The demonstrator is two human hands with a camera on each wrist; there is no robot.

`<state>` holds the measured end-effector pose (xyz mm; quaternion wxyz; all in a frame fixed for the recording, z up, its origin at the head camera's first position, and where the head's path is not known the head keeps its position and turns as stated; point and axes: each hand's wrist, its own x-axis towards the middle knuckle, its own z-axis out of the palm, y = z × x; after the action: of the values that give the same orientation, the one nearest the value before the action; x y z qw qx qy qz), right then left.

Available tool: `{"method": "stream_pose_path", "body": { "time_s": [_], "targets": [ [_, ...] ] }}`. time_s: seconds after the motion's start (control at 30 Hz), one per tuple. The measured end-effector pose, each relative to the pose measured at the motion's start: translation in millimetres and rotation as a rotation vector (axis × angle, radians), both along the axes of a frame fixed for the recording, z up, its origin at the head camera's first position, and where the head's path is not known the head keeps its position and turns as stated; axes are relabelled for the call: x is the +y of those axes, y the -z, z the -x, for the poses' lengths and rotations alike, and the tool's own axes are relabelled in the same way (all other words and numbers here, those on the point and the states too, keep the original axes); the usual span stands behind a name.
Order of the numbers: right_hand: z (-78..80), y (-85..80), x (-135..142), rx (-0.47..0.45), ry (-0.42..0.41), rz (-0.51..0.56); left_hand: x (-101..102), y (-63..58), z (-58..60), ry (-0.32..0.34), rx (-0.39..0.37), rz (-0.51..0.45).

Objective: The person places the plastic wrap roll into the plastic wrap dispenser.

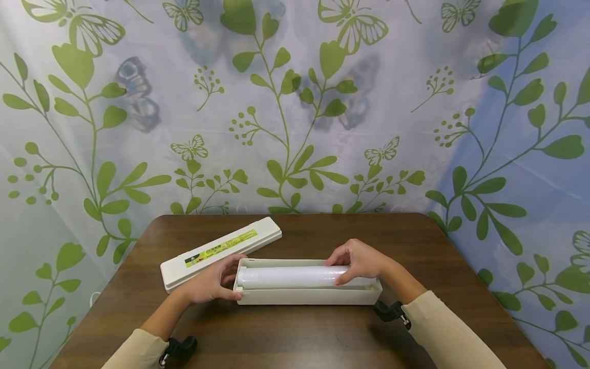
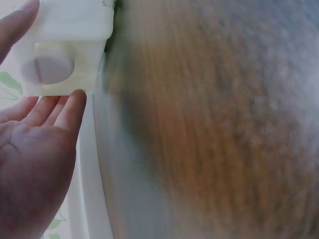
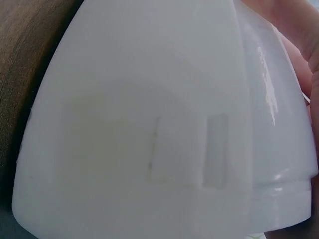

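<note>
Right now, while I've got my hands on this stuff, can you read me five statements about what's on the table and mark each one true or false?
1. Your right hand grips the white roll. True.
2. The roll stands upright. False: it lies lengthwise, at least partly inside the box.
3. Your left hand holds the left end of the box. True.
4. The labelled lid lies on the table. True.
5. The lid is to the right of the box. False: it lies behind and to the left.

A pale curtain is hanging behind the worktop
Green leaves and butterflies are patterning it beyond the far edge.
</note>
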<state>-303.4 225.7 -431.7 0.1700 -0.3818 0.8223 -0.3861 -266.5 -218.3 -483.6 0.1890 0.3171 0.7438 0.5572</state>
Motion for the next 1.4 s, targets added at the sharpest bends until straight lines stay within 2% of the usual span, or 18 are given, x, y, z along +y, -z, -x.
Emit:
{"method": "stream_pose_path", "body": {
  "time_s": [0.27, 0.47, 0.7, 1.03, 1.4],
  "targets": [
    [-0.9, 1.2, 0, 0.018, -0.034, 0.038, 1, -2.2, -1.3, -0.005, 0.004, 0.017],
    [-5.1, -0.3, 0, 0.057, 0.003, 0.015, 1, -2.5, -1.4, -0.004, 0.008, 0.016],
    [-8.0, 2.9, 1, 0.040, 0.071, -0.005, 0, -1.9, -0.8, -0.001, 0.014, 0.016],
    [-9.9, 11.4, 4, 0.126, 0.044, 0.023, 0, -2.3, -1.6, -0.004, 0.005, 0.022],
    [-13.5, 15.2, 5, 0.144, 0.077, -0.001, -1, -2.1, -1.5, 0.002, 0.001, 0.030]
  ]
}}
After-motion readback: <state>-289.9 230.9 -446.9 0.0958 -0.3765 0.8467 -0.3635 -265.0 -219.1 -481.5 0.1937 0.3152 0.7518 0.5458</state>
